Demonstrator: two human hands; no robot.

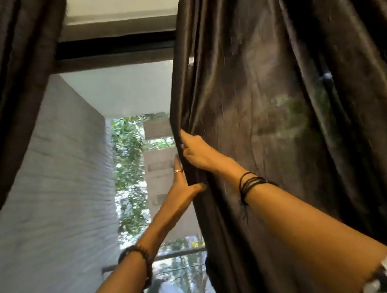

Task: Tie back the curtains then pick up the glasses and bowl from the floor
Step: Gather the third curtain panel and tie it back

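A dark brown curtain hangs on the right and fills much of the view. My right hand grips its left edge, fingers curled round the bunched fabric. Just below, my left hand reaches up to the same edge with fingers straight behind the fabric and the thumb in front of it. A second dark curtain hangs drawn aside at the left. Glasses, bowl and floor are out of view.
Between the curtains a window shows a white brick wall, a balcony railing and green trees. A dark window frame runs across the top.
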